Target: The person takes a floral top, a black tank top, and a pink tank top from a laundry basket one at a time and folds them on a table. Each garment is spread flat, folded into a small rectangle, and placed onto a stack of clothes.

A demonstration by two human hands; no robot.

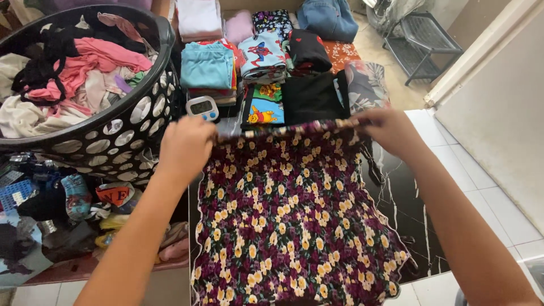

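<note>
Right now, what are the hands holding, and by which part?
Both the left hand and the right hand grip the floral cloth along its far edge, one at each end.

- Supporting surface: a black table point(396, 198) with white marble-like veining, bare along its right side.
- A dark floral cloth point(289, 221) with yellow flowers lies spread over the table's middle; its near edge hangs over the front.
- Folded garments point(260, 62) lie in rows at the far end, some stacked.
- A small white digital timer point(202, 107) sits just beside the stacks.
- A black perforated laundry basket point(122, 127), full of clothes, stands at the left.
</note>
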